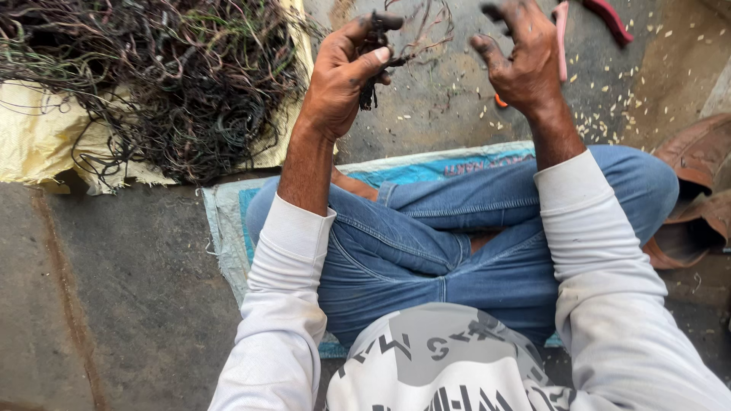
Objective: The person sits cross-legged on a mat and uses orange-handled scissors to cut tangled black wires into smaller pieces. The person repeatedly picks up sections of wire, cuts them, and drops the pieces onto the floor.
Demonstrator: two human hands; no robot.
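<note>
I sit cross-legged in blue jeans on a woven sack mat (228, 228). My left hand (346, 72) is raised and closed around a small bundle of dark thin wires (369, 87), pinched between thumb and fingers. Thin reddish wire strands (426, 30) trail from that bundle toward the right. My right hand (521, 57) is held up beside it, fingers spread and slightly curled, with nothing clearly gripped in it. Both hands are dirty and hover above the grey stone floor.
A big tangled heap of dark and reddish wires (160, 76) lies on a yellow sack (38, 137) at the upper left. Red-handled cutters (605, 17) lie at the top right. Brown leather footwear (697, 190) sits at the right edge. Small pale chips litter the floor.
</note>
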